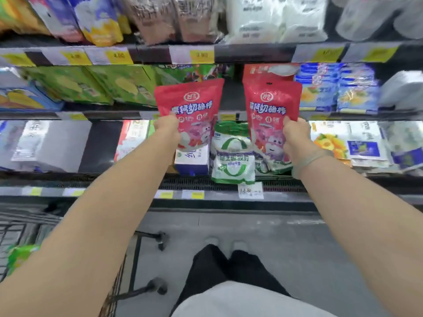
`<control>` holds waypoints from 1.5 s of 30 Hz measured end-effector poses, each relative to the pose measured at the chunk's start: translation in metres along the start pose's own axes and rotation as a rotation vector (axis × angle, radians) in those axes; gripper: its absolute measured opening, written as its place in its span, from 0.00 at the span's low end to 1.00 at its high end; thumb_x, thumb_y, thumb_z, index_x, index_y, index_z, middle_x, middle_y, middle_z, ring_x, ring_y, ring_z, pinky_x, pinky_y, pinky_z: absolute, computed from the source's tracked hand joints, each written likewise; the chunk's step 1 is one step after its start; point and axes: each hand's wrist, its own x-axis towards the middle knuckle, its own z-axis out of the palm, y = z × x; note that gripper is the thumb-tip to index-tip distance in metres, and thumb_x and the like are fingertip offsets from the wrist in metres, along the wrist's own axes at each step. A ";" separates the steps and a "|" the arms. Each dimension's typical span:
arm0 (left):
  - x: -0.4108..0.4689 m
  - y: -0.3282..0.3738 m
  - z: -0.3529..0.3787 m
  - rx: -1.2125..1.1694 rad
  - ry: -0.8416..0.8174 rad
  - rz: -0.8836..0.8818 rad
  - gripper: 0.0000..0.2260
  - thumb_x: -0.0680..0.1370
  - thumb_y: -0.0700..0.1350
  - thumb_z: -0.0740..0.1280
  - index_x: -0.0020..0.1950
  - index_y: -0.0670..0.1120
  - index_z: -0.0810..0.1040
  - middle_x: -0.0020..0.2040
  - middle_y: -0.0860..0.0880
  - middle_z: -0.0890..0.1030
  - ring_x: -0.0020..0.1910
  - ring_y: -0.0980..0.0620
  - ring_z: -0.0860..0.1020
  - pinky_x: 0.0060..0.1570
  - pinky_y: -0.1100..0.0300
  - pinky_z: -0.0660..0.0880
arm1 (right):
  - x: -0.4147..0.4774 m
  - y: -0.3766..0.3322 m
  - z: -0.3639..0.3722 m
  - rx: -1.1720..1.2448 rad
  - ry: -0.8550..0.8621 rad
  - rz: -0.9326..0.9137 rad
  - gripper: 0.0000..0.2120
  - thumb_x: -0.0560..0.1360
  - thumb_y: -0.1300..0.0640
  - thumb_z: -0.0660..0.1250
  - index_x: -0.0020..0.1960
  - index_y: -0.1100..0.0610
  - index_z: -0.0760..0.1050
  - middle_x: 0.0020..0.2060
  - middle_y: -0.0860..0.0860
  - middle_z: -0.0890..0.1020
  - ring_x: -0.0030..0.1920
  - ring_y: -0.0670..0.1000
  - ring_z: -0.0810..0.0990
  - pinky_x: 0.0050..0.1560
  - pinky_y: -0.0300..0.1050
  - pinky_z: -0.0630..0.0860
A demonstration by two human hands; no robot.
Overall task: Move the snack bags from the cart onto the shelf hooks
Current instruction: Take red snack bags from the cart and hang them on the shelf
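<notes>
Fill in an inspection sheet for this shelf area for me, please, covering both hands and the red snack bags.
Surface: stocked shelves with yellow price tags on the rails; picture partly blurred.
Job's things: left bag and right bag, both red and upright before the middle shelf, not hung; no hook discernible.
Clutter: green-and-white pouches below the bags.
Hands: left hand grips the left bag's lower edge; right hand grips the right bag's lower edge.
Cables: nothing seen.
Surroundings: wire cart at lower left holding a green pack; grey floor.
</notes>
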 end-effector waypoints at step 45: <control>0.032 -0.013 0.098 0.396 -0.498 -0.113 0.10 0.77 0.37 0.63 0.58 0.45 0.73 0.60 0.44 0.73 0.52 0.43 0.75 0.50 0.52 0.75 | 0.049 -0.014 0.058 0.430 -0.134 0.050 0.09 0.80 0.58 0.58 0.43 0.53 0.72 0.39 0.48 0.81 0.38 0.47 0.80 0.34 0.41 0.76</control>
